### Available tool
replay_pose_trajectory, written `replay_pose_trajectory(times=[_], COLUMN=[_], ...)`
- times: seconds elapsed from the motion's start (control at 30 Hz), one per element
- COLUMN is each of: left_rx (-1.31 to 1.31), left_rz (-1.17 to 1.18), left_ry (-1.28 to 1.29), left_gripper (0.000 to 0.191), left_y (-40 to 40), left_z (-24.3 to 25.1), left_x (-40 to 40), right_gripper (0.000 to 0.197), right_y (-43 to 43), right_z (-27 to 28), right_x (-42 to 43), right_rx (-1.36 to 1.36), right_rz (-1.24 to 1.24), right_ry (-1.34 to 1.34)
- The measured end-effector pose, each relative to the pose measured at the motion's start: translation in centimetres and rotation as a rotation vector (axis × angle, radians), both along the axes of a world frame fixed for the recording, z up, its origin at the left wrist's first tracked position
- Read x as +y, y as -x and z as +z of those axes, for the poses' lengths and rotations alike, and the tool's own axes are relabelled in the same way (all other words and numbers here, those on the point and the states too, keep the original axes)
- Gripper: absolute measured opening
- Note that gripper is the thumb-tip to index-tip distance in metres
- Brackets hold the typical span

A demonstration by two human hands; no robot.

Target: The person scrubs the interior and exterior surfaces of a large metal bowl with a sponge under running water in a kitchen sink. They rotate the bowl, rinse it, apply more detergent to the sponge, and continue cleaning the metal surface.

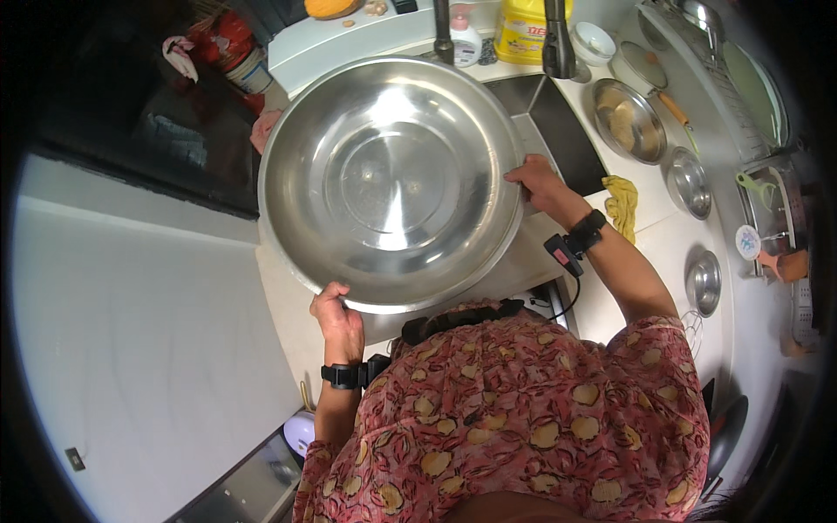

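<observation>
A large, wide stainless steel basin (pixel 392 186) is held up in front of me, its inside facing the camera and bare. My left hand (pixel 337 314) grips the rim at the near left, thumb over the edge. On the right side, my right hand (pixel 539 183) grips the rim, with its thumb inside and the other fingers hidden behind. Behind the basin, a dark sink (pixel 565 131) is partly covered; only its right portion shows. A dark faucet (pixel 558 46) hangs over the sink's far side.
Right of the sink are a yellow cloth (pixel 621 202), a metal bowl with pale contents (pixel 629 121), and smaller metal bowls (pixel 690 183) (pixel 705 282). A pump bottle (pixel 465 42), a yellow detergent jug (pixel 521 33) and white bowls (pixel 593 42) stand at the back. A white wall panel (pixel 131 314) is at left.
</observation>
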State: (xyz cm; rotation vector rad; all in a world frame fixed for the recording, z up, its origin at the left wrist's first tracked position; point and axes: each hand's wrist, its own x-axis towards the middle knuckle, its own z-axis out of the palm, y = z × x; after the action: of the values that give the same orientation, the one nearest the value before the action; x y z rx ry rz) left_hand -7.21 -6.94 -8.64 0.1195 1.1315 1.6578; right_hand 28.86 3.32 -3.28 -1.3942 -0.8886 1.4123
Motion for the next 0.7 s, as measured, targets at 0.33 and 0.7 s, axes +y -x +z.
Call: replay_pose_trajectory(times=[0.33, 0.7], left_rx=[0.038, 0.038], left_rz=[0.020, 0.011], left_ry=[0.062, 0.038], left_gripper=[0.021, 0.018], left_y=[-1.0, -0.2], left_z=[0.4, -0.2], left_x=[-0.7, -3.1], right_gripper=[0.033, 0.026], right_y=[-0.7, 0.2], right_z=[-1.2, -1.2], right_x=[2.0, 1.7], right_rx=[-0.072, -0.228], right_rz=[0.024, 0.210], right_ry=[0.084, -0.131])
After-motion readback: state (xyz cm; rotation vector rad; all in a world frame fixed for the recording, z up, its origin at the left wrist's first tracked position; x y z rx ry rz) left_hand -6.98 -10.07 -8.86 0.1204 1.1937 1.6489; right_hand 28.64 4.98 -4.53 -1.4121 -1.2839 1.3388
